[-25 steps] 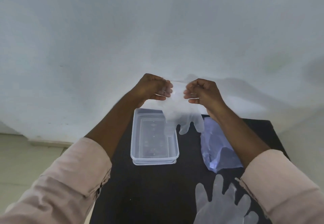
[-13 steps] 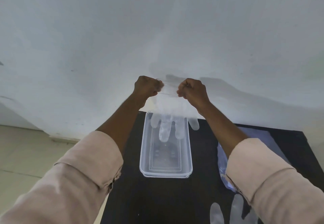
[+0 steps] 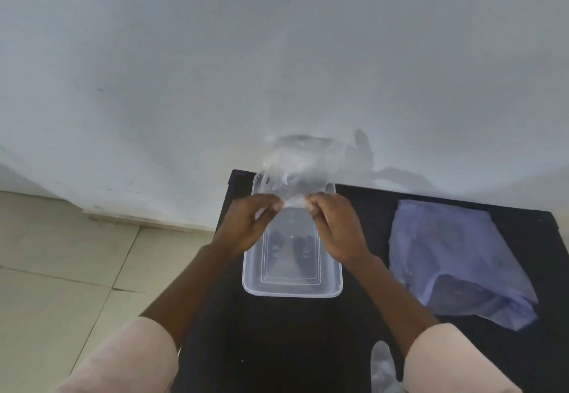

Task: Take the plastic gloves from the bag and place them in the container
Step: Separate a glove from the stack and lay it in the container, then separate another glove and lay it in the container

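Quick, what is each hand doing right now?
Left hand: closed, pinching one edge of the plastic glove.
Right hand: closed, pinching the glove's other edge, above the container.

Pale pink sleeves (image 3: 123, 358) — pushed up, forearms bare

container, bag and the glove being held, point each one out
container (image 3: 292, 288), head view, on its near rim
bag (image 3: 455, 248), head view, on the middle of the flat plastic
glove (image 3: 303, 166), head view, on the blurred film above the left hand (image 3: 246, 226) and right hand (image 3: 337, 232)
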